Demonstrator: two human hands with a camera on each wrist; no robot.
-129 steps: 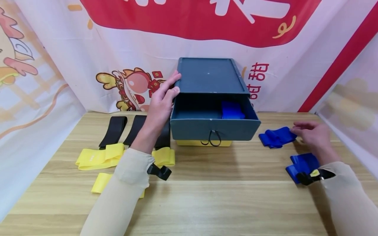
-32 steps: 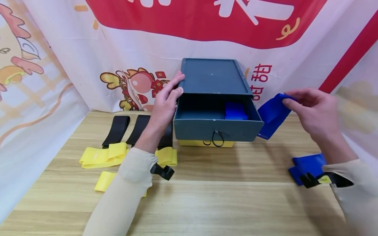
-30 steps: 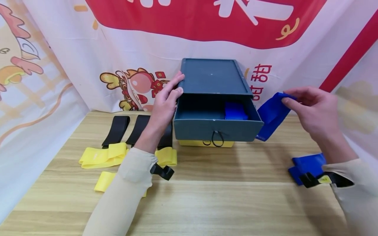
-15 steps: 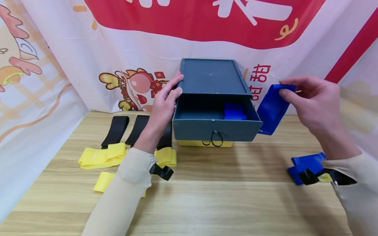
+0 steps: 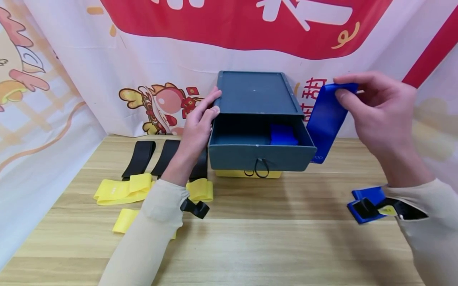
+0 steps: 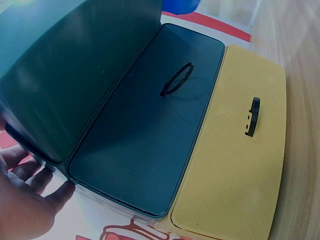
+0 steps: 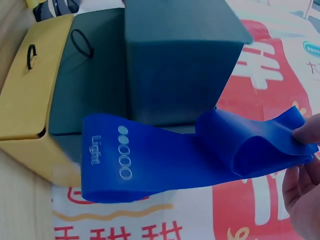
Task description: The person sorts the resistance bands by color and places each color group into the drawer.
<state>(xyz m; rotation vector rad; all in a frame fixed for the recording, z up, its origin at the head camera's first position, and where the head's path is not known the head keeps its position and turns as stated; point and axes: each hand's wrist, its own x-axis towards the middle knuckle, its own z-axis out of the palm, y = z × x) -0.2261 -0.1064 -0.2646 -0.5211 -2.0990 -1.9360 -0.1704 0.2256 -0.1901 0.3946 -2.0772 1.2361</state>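
Note:
My right hand (image 5: 388, 115) pinches the top end of a blue resistance band (image 5: 327, 119) between thumb and fingers. The band hangs in a loop just right of the pulled-out drawer (image 5: 232, 157); in the right wrist view it carries the word "Light" and a row of ovals. Another blue band (image 5: 282, 134) lies folded in the drawer's right part. My left hand (image 5: 196, 123) rests against the left side of the dark teal drawer unit (image 5: 255, 93), fingers mostly straight. A further blue band (image 5: 368, 198) lies on the table, partly covered by the right wrist's camera.
Below the pulled-out drawer are a closed teal drawer (image 6: 145, 120) and a yellow one (image 6: 235, 145), each with a black loop pull. Several black bands (image 5: 138, 159) and yellow bands (image 5: 123, 190) lie left on the wooden table (image 5: 250, 246). A printed cloth (image 5: 200, 55) hangs behind.
My right hand has taken the upper blue band off the table, lifted it and brought it left beside the drawer, rising further in the last second. My left hand has stayed on the unit.

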